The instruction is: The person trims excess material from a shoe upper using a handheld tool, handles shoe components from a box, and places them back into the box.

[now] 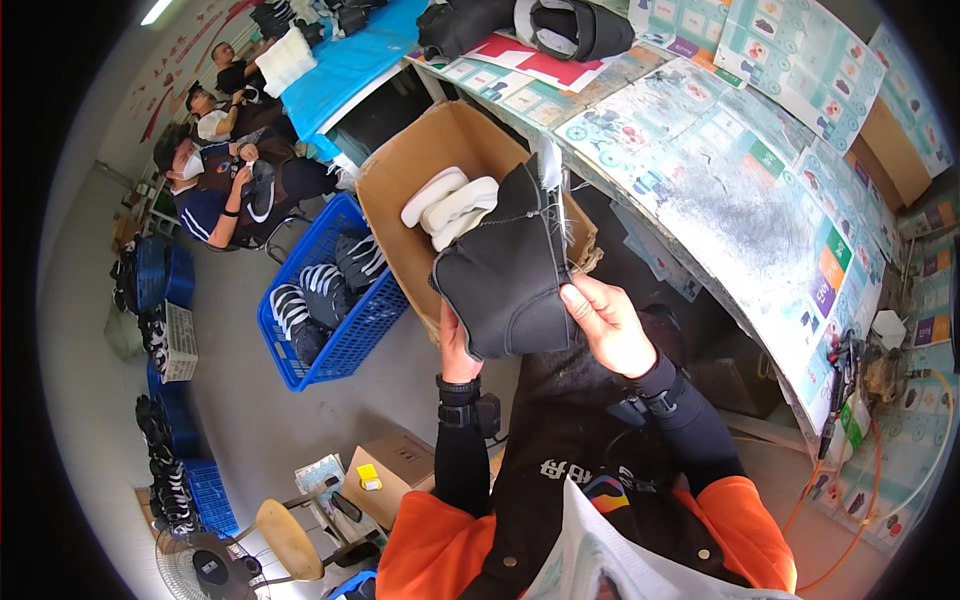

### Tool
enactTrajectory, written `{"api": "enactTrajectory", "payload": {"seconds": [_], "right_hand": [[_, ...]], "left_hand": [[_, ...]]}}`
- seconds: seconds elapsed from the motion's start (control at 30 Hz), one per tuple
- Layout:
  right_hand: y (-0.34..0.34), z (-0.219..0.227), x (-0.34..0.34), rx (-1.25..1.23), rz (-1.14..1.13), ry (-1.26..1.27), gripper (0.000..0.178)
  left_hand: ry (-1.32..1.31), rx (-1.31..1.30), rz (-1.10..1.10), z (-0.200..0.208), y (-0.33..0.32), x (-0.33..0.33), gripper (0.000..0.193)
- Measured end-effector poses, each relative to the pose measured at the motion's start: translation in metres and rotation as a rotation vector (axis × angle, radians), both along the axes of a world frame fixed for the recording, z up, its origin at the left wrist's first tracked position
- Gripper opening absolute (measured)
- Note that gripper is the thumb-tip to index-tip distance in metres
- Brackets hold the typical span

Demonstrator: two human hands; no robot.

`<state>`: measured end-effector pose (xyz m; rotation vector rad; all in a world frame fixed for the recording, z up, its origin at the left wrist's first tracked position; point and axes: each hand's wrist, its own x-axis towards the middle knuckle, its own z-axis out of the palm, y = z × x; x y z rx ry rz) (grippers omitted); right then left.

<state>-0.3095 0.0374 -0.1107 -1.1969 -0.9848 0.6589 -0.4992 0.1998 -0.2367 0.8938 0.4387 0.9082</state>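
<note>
Head view: left hand point(459, 345) and right hand point(607, 325) hold an upper point(500, 280) between them.
Right hand pinches its right edge; left hand grips opposite, fingers partly hidden. Box point(455, 135) beyond them, basket point(362, 345) past the left hand, table point(680, 150) past the right.

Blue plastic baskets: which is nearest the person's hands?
The blue plastic lattice basket holding dark, white-striped shoes, beside the open brown cardboard box; the other blue baskets stand farther left.
</note>
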Motion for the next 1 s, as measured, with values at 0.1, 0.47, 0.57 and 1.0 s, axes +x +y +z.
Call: {"api": "enactTrajectory", "payload": {"seconds": [0.1,0.47,0.57,1.0], "right_hand": [[-0.008,0.019,0.002,-0.041,-0.183,-0.205,0.030],[-0.119,0.048,0.098,0.259,-1.189,-0.241,0.033],[-0.148,0.074,0.107,0.525,-1.232,0.088,0.035],[-0.162,0.039,0.098,0.397,-1.138,0.272,0.038]], "left_hand": [[-0.096,0.022,0.081,0.034,-0.012,0.015,0.053],[0.624,0.261,0.234,0.034,0.105,-0.033,0.016],[0.982,0.589,0.133,0.013,0.142,-0.002,0.009],[1.845,1.262,-0.687,-0.217,0.190,0.030,0.050]]}}
